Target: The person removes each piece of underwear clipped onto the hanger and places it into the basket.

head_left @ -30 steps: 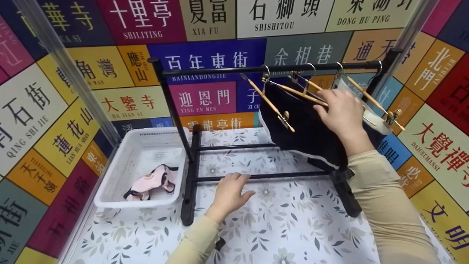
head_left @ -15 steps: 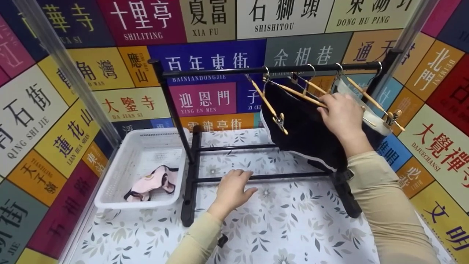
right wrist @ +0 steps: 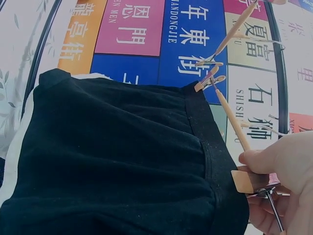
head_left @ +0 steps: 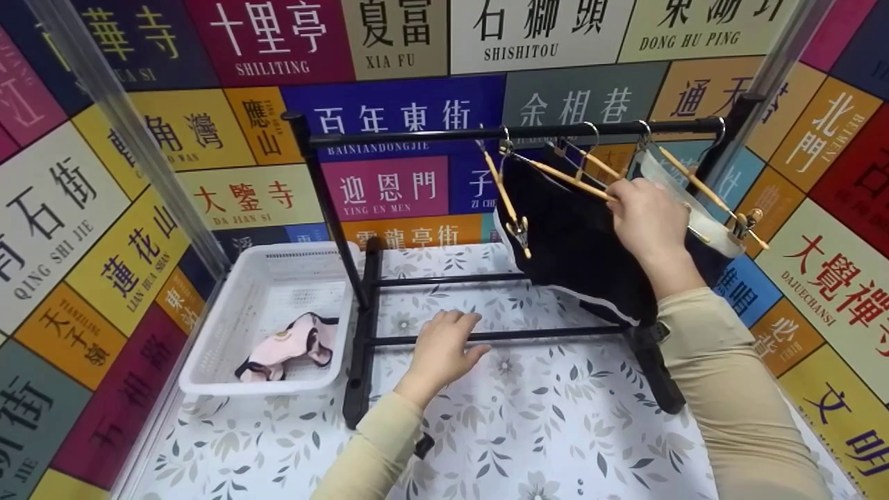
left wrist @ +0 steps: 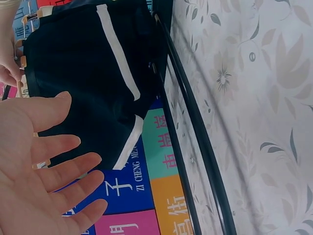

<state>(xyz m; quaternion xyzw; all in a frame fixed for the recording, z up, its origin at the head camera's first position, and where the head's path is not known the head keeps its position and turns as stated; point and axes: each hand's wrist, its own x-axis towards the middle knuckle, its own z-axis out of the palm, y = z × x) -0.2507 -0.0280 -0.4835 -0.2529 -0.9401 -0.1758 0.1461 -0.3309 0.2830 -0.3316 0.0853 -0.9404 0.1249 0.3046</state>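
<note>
A wood-padded metal clip [right wrist: 252, 181] is pinched between the thumb and curled fingers of the right hand [head_left: 649, 215], at one end of a wooden hanger [head_left: 569, 178]; the left hand [head_left: 444, 351] is held released, its fingers spread, near the lower crossbar [head_left: 542, 334]. From that hanger, toward the right of the rack's top rail [head_left: 417, 135], the black shorts [head_left: 576, 243] are hung, their matte cloth softly creased below a gathered waistband and edged in white. Beside them a slanting second hanger [head_left: 501, 184] is seen; leftward, a long stretch of rail is left open, and below, room is given by the leaf-printed tabletop [head_left: 535, 417]. Past the left upright, a pink, dark-trimmed garment [head_left: 295, 344] is contained in a white perforated plastic basket [head_left: 194, 368]. Behind, "SHILITING", "XIA FU", "SHISHITOU" and "DONG HU PING" are lettered on the coloured wall panels [head_left: 278, 38].
</note>
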